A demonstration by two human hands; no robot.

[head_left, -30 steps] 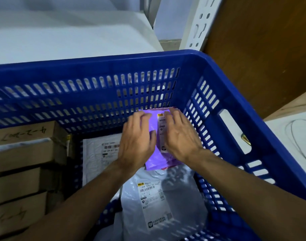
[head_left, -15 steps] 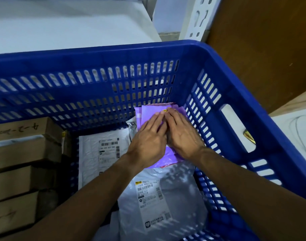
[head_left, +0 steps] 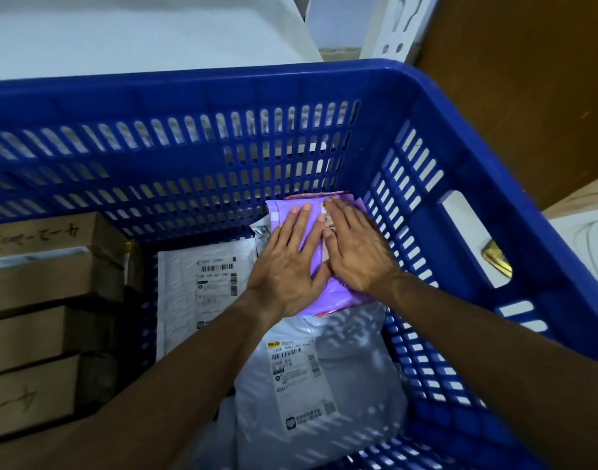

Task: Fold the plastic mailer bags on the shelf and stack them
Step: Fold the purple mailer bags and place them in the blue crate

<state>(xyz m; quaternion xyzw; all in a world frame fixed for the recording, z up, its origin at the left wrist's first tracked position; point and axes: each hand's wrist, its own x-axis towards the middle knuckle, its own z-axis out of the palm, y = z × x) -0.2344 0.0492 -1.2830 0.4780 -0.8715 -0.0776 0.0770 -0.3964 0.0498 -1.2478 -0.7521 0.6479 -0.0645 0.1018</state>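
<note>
A purple plastic mailer bag (head_left: 338, 293) lies folded in the far right corner of a blue slotted crate (head_left: 426, 137). My left hand (head_left: 287, 266) and my right hand (head_left: 355, 249) press flat on top of it, side by side, fingers extended and pointing away from me. A shipping label shows between the two hands. A pink edge peeks out under the purple bag's far side. A grey mailer bag (head_left: 321, 378) with a barcode label lies under the purple one, nearer to me. A white mailer bag (head_left: 196, 286) lies to the left.
Brown cardboard boxes (head_left: 43, 300) are stacked along the crate's left side. A white shelf surface (head_left: 138, 39) and a perforated white upright (head_left: 392, 25) stand beyond the crate. A brown wooden panel (head_left: 528, 79) is at the right.
Both hands went from curled over the purple bag's fold to flat and spread on it. The view shifted slightly, and the bag looks flatter.
</note>
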